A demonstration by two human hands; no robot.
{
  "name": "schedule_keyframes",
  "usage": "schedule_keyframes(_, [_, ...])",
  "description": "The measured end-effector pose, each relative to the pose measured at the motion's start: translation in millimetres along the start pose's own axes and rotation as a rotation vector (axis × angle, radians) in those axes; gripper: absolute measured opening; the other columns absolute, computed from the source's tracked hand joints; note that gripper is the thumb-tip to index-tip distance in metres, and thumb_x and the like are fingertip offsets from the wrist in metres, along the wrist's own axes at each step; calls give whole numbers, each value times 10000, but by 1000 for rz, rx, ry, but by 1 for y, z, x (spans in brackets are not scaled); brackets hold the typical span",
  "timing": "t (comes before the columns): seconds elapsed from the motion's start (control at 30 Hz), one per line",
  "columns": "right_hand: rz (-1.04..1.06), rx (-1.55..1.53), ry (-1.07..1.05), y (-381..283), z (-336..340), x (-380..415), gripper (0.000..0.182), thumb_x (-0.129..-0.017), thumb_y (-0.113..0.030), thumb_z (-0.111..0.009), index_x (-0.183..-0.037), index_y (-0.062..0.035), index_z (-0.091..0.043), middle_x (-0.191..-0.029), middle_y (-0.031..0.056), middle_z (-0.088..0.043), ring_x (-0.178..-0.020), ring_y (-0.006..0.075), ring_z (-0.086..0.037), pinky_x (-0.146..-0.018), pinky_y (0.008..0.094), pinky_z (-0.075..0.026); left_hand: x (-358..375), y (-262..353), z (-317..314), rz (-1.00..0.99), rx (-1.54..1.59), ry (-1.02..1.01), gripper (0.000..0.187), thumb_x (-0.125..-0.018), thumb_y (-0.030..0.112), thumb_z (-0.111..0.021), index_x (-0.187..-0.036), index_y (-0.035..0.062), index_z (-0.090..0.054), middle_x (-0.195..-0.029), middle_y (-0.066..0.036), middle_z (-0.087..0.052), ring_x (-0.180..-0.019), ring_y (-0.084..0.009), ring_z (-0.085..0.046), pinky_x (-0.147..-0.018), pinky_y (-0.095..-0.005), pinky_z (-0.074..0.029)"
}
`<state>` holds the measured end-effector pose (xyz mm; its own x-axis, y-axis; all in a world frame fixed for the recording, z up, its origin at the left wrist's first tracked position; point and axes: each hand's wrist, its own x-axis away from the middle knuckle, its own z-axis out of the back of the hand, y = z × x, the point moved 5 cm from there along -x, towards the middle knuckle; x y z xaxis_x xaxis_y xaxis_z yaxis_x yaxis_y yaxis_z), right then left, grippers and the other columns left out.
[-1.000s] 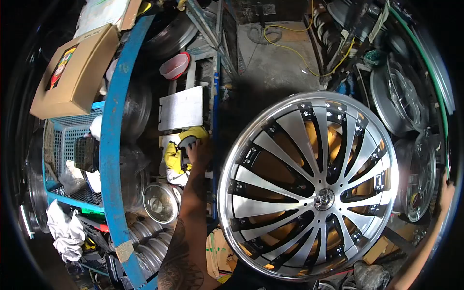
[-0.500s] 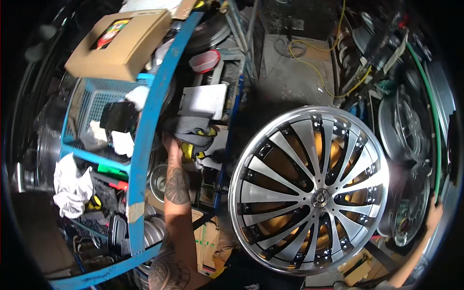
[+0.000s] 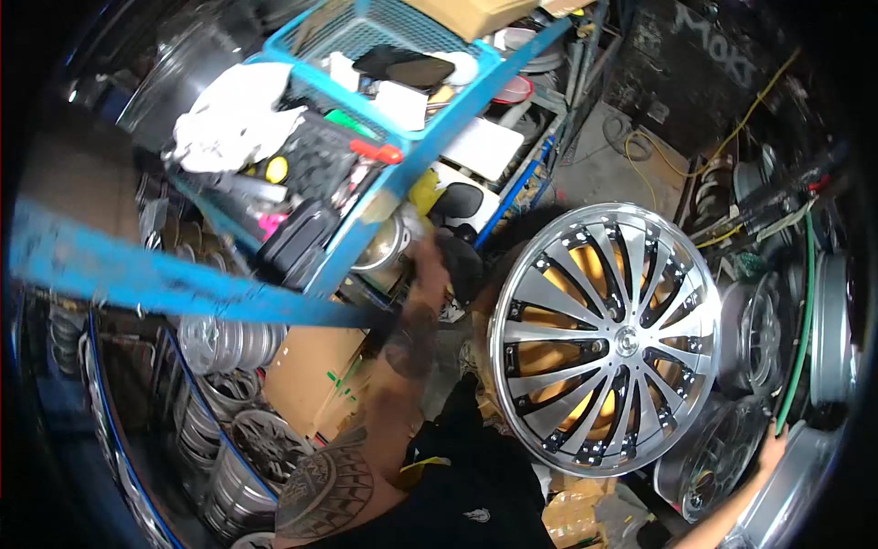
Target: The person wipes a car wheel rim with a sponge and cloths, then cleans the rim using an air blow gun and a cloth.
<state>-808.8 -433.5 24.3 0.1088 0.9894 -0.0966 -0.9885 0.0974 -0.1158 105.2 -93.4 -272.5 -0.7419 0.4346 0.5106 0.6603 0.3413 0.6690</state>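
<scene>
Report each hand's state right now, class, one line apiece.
Left hand: blurred; open or closed cannot be told.
Right hand: closed on the green hose.

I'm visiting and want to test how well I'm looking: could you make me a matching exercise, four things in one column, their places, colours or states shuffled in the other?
Things
1. Large wheel rim
2. Hose
3. Cloth
4. Basket

Places, colours or states
A. White and bunched up
B. Blue mesh, with a black item in it
C. Green, running down to the right hand
D. Shiny, with many spokes around a round centre cap

Right pairs: 1-D, 2-C, 3-A, 4-B
</scene>
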Motion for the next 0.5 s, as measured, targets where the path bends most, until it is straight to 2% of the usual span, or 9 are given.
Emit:
schedule_keyframes(0.1, [71, 15, -15, 20, -13, -25, 626, -1011, -397, -620, -1484, -7, -497, -1331, 275, -644, -1231, 372, -624, -1049, 433, -453, 48, -86, 54, 32, -88, 106, 333, -866, 269, -664, -1125, 61, -684, -1135, -93, -695, -1047, -265, -679, -974, -419, -540])
schedule_keyframes(0.17, [102, 105, -15, 21, -18, -29, 610, -1015, -364, -617, -1492, -8, -483, -1304, 277, -652, -1202, 359, -633, -1048, 422, -455, 98, -135, 84, 390, 400, -143, 333, -882, 248, -611, -1147, 57, -678, -1177, -121, -700, -1075, -311, -686, -994, -478, -550])
schedule_keyframes(0.23, [101, -122, -45, 29, -29, -34, 612, -981, -220, -621, -1524, -11, -432, -1283, 246, -661, -1191, 319, -633, -1068, 386, -442, 150, -168, 138, 525, 490, -88, 419, -929, 348, -647, -1222, 50, -675, -1162, -124, -727, -1120, -298, -699, -1017, -441, -549])
schedule_keyframes(0.27, [95, -246, -94, 31, -32, -38, 623, -964, -177, -619, -1531, -13, -421, -1272, 233, -665, -1184, 312, -633, -1069, 378, -439, 184, -171, 162, 208, 250, -181, 404, -956, 334, -607, -1233, 46, -666, -1164, -126, -724, -1121, -307, -698, -1025, -445, -548])
schedule_keyframes(0.3, [87, -369, -142, 37, -39, -45, 638, -948, -134, -618, -1539, -16, -409, -1261, 220, -669, -1178, 306, -633, -1071, 371, -435, 216, -168, 165, 155, 268, -184, 392, -984, 329, -568, -1244, 52, -660, -1164, -129, -722, -1122, -312, -696, -1029, -445, -546])
schedule_keyframes(0.33, [148, -441, -55, 63, -57, -69, 688, -897, -48, -596, -1553, -34, -389, -1178, 151, -666, -1074, 264, -628, -999, 348, -460, 248, -164, 169, 103, 287, -187, 383, -1012, 324, -529, -1255, 57, -655, -1164, -132, -720, -1124, -316, -693, -1032, -444, -545])
schedule_keyframes(0.37, [167, -416, -93, 59, -55, -71, 682, -889, -42, -596, -1543, -43, -402, -1127, 127, -643, -986, 236, -598, -923, 338, -477, 273, -169, 172, 315, 566, -105, 380, -1041, 329, -489, -1266, 71, -653, -1161, -135, -718, -1126, -317, -689, -1030, -438, -541])
schedule_keyframes(0.47, [143, -326, -54, 34, -39, -56, 634, -893, -74, -615, -1501, -45, -438, -1114, 110, -647, -926, 220, -594, -868, 348, -490, 292, -224, 274, 641, 341, -13, 393, -1082, 374, -435, -1278, 105, -644, -1143, -132, -716, -1138, -323, -675, -1017, -476, -540])
schedule_keyframes(0.5, [161, -332, -3, 38, -44, -61, 617, -892, -80, -620, -1484, -44, -450, -1097, 105, -652, -911, 218, -596, -860, 353, -492, 293, -238, 286, 626, 449, -216, 397, -1081, 379, -430, -1283, 108, -638, -1152, -121, -713, -1113, -313, -681, -998, -486, -549])
